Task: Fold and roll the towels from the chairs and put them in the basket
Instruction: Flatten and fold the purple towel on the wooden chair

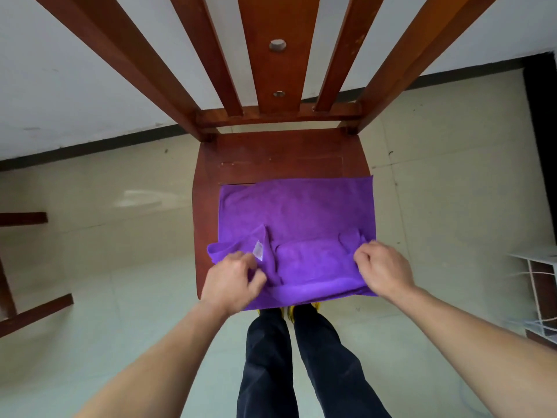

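Observation:
A purple towel lies spread over the seat of a red-brown wooden chair directly below me. Its near edge is turned up and bunched into a short fold. My left hand pinches the near left corner, where a small white label shows. My right hand grips the near right corner of the same fold. The far half of the towel lies flat, and its right edge hangs slightly past the seat.
The chair back's slats rise toward me. Part of another wooden chair shows at the left edge. A white wire rack stands at the right edge. My legs and shoes are just below the seat's front.

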Tool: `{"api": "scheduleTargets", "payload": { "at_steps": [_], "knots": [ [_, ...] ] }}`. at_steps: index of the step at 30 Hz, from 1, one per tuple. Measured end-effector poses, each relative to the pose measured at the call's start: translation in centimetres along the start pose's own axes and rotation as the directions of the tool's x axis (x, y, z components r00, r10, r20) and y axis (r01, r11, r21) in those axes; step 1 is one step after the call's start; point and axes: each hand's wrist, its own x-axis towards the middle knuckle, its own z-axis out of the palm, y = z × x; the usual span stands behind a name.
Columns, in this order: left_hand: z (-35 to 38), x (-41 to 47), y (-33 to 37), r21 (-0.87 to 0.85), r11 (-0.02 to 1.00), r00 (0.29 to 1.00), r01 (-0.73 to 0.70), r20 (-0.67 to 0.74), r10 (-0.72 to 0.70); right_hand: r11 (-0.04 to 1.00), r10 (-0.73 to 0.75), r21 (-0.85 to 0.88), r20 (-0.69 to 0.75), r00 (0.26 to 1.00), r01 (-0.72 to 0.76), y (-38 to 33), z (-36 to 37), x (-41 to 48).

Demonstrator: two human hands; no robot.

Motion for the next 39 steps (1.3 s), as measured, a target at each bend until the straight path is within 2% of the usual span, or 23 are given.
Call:
{"api": "scheduleTargets", "payload": {
  "at_steps": [2, 4, 5, 7, 8, 9, 11, 14, 18, 22, 23, 25, 27, 30, 31, 33, 36, 39],
  "knots": [
    [-0.9, 2.2, -0.5, -0.141, 0.986, 0.967, 0.094, -0.221, -0.123, 0.987, 0.07, 0.155, -0.211, 0.975, -0.038, -0.5, -1.3, 1.9],
    [-2.2, 5.5, -1.2, -0.293, 0.925, 0.878, 0.241, -0.341, -0.336, 0.954, 0.175, 0.288, -0.304, 0.937, -0.085, -1.0, -2.6, 4.9],
    [-3.1, 7.3, -1.5, -0.394, 0.863, 0.834, 0.317, -0.318, -0.451, 0.935, 0.222, 0.332, -0.285, 0.932, -0.122, -1.1, -3.2, 6.5],
    [-4.3, 10.7, -2.1, -0.617, 0.667, 0.776, 0.419, -0.139, -0.616, 0.895, 0.293, 0.395, -0.173, 0.94, -0.207, -1.6, -4.0, 9.6],
    [-4.6, 12.1, -2.3, -0.682, 0.579, 0.765, 0.447, -0.045, -0.643, 0.885, 0.307, 0.399, -0.113, 0.945, -0.24, -1.7, -4.2, 10.8],
    [-4.9, 13.0, -2.3, -0.697, 0.536, 0.765, 0.477, 0.028, -0.644, 0.89, 0.311, 0.372, -0.067, 0.948, -0.265, -1.8, -4.4, 11.5],
    [-4.7, 13.6, -1.9, -0.709, 0.51, 0.779, 0.486, 0.088, -0.621, 0.912, 0.332, 0.274, -0.052, 0.942, -0.306, -1.7, -4.8, 12.1],
    [-4.9, 13.2, -1.0, -0.793, 0.483, 0.817, 0.371, 0.032, -0.575, 0.914, 0.354, 0.243, -0.091, 0.931, -0.324, -1.3, -5.1, 11.4],
    [-7.0, 11.9, -1.7, -0.851, 0.471, 0.824, 0.233, -0.084, -0.56, 0.881, 0.3, 0.427, -0.171, 0.939, -0.203, -1.9, -5.0, 10.7],
    [-10.0, 13.0, -3.0, -0.907, 0.378, 0.786, 0.185, -0.094, -0.611, 0.749, 0.368, 0.634, -0.162, 0.916, -0.189, -3.2, -5.3, 12.4],
    [-10.4, 13.4, -3.2, -0.903, 0.389, 0.788, 0.181, -0.104, -0.607, 0.733, 0.386, 0.652, -0.161, 0.908, -0.195, -3.3, -5.3, 12.9],
    [-10.4, 14.0, -3.3, -0.849, 0.479, 0.83, 0.225, -0.091, -0.551, 0.711, 0.406, 0.671, -0.149, 0.902, -0.209, -3.4, -5.3, 14.0],
    [-9.3, 14.4, -3.2, -0.736, 0.586, 0.875, 0.34, 0.019, -0.484, 0.685, 0.427, 0.691, -0.122, 0.896, -0.232, -3.5, -5.3, 14.7],
    [-7.1, 14.5, -3.6, -0.363, 0.831, 0.899, 0.421, 0.043, -0.437, 0.66, 0.431, 0.709, -0.084, 0.898, -0.251, -3.3, -4.9, 15.1],
    [-6.7, 14.4, -3.7, -0.258, 0.869, 0.901, 0.422, 0.016, -0.433, 0.662, 0.433, 0.706, -0.083, 0.898, -0.254, -3.2, -4.8, 15.2],
    [-6.6, 14.0, -3.5, -0.163, 0.892, 0.901, 0.422, -0.032, -0.432, 0.666, 0.432, 0.704, -0.094, 0.897, -0.246, -3.4, -5.1, 15.1],
    [-8.0, 14.1, -3.1, -0.235, 0.9, 0.897, 0.368, -0.164, -0.41, 0.673, 0.42, 0.706, -0.121, 0.899, -0.22, -3.6, -5.4, 15.4],
    [-10.0, 15.4, -3.6, -0.447, 0.823, 0.858, 0.349, -0.201, -0.473, 0.672, 0.407, 0.714, -0.133, 0.904, -0.197, -4.0, -5.6, 16.0]
  ]
}}
